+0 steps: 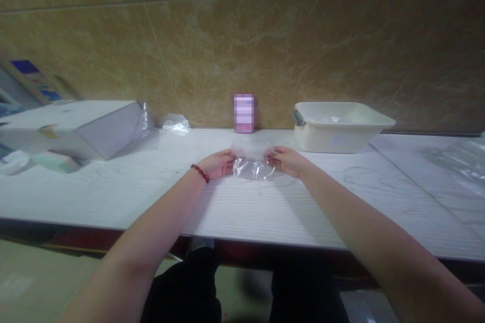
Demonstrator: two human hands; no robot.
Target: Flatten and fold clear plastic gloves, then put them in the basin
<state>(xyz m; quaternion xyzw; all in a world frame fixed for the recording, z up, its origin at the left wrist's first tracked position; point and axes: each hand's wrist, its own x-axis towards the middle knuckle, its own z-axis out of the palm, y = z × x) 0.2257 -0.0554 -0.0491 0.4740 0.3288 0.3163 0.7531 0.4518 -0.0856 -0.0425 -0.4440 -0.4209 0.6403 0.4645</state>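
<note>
A clear plastic bag (pixel 253 167) with a whitish, cloudy upper part is stretched between my two hands, just above the table. My left hand (pixel 220 164), with a dark red bead bracelet at the wrist, pinches the bag's left edge. At the opposite edge, my right hand (pixel 290 160) grips it between thumb and fingers. What lies inside the whitish part, if anything, I cannot make out.
Against the wall leans a blurred-out phone-like card (pixel 244 113). A cream plastic bin (pixel 329 136) stands to its right. At left are a white cardboard box (pixel 109 128) and a small clear bag (pixel 175 124). More clear plastic (pixel 464 161) lies far right on the white table (pixel 242 212).
</note>
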